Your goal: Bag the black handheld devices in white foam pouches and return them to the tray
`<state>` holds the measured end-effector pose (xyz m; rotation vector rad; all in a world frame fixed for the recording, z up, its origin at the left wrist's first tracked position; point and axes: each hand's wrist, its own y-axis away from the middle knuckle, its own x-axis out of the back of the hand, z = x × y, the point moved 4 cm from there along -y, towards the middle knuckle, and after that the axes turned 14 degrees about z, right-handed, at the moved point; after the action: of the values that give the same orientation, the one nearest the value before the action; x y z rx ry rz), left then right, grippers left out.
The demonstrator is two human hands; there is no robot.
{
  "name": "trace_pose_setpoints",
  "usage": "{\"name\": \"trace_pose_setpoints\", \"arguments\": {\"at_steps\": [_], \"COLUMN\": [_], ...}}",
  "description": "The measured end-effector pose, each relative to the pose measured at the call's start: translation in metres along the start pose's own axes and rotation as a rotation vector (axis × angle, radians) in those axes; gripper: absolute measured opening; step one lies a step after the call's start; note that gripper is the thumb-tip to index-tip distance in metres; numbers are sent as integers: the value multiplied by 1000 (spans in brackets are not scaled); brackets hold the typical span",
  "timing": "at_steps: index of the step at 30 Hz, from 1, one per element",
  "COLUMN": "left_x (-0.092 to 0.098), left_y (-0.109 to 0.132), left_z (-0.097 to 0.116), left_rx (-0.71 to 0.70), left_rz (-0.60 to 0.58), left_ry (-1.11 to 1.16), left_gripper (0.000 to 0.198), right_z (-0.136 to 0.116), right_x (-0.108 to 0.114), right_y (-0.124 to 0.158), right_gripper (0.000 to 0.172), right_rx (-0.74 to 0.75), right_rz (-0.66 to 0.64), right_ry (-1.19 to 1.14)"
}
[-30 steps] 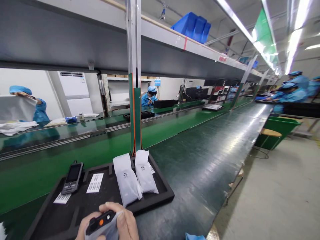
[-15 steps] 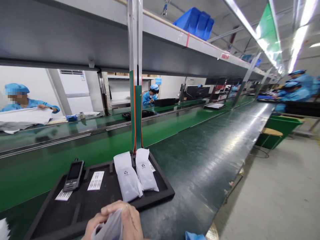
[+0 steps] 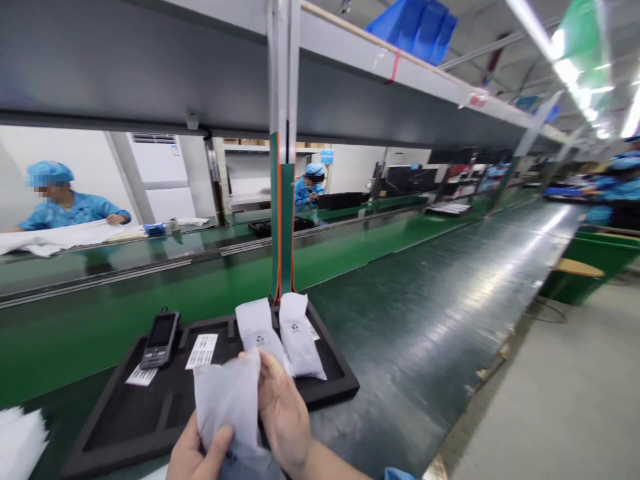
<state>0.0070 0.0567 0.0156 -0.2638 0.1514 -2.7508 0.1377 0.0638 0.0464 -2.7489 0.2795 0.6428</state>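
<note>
A whitish translucent plastic bag (image 3: 227, 400) is held up in front of me, over the near edge of a black foam tray (image 3: 120, 443). My left hand (image 3: 197, 450) grips its lower left side, thumb across the front. At its upper right edge, my right hand (image 3: 285, 407) pinches the bag near the top. Dark print shows faintly low on the bag. In the tray lie two filled white bags, one (image 3: 257, 327) on the left and another (image 3: 301, 340) on the right. A black handheld radio with a screen (image 3: 160, 340) rests at the tray's left, partly over a label.
A white label sheet (image 3: 202, 351) lies in the tray. White bags (image 3: 20, 440) are stacked at the lower left. A post (image 3: 283, 220) rises behind the tray to the overhead shelf (image 3: 175, 67). Co-workers in blue sit across the line; a green bin (image 3: 575, 280) stands right.
Both hands have risen with the bag, which now shows more of its front. The right hand has turned to its upper edge. The view has shifted slightly, moving the scene right.
</note>
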Motion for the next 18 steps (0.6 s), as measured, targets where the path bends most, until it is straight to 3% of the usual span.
{"name": "trace_pose_setpoints", "arguments": {"at_steps": [4,7,9,12,18], "left_x": [16,24,23,21,47], "left_y": [-18,-31,-39,-46,-51], "left_z": [11,21,24,25,27], "left_rx": [94,48,10,-35,-201], "left_rz": [112,168,68,-25,168], "left_ry": [113,221,219,182,60], "left_gripper": [59,57,52,45,42], "right_z": [20,35,46,58,54], "right_x": [-3,-6,-9,-14,-22], "right_y": [6,10,11,13,2], "right_gripper": [80,64,53,57,59], "right_rx": [-184,-302,-360,-427,-488], "right_rz": [-226,-342,-382,-413,-414], "right_ry": [175,277,317,339,385]}}
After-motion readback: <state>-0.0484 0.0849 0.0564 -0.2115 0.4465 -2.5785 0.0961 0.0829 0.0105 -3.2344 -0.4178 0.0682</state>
